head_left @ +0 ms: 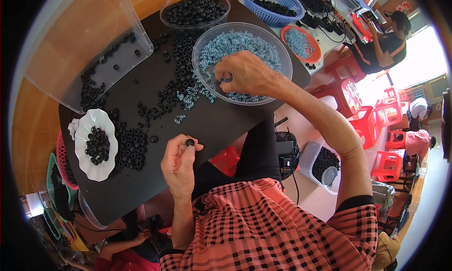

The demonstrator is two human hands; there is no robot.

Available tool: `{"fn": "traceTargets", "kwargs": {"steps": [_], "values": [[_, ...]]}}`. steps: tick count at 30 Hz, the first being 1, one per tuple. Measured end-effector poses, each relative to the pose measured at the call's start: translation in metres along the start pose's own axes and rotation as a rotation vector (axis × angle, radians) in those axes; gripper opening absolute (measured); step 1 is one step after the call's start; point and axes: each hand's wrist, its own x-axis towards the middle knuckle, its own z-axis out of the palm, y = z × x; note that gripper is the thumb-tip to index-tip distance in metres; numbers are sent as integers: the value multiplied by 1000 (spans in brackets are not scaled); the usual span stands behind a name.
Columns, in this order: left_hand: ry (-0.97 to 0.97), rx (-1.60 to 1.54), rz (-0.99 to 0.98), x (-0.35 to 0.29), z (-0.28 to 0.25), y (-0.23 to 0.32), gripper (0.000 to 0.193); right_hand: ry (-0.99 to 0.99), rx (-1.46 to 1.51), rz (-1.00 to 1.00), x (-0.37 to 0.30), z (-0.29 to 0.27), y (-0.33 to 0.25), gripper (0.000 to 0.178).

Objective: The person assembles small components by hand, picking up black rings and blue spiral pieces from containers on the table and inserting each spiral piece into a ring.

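While your left hand (180,157) pinches a black ring (189,142) above the worktop (221,122), your right hand (245,74) closes on blue-white rings (238,42) in the clear bowl (282,59).

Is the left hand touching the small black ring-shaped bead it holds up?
Touching. The head view shows the left hand pinching the small black ring-shaped bead between thumb and fingertips, above the black tabletop.

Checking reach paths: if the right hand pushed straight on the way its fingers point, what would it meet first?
Probably the blue-white rings in the clear bowl; the right hand already dips its fingertips among them, though depth is unclear.
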Motion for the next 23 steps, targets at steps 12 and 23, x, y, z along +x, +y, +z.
{"fn": "traceTargets", "kwargs": {"steps": [12, 23], "values": [[2, 29, 11, -1, 0, 0, 15, -31, -198, -22, -7, 0, -5, 23], [-9, 61, 16, -1, 0, -1, 16, 293, 27, 81, 0, -1, 7, 15]]}}
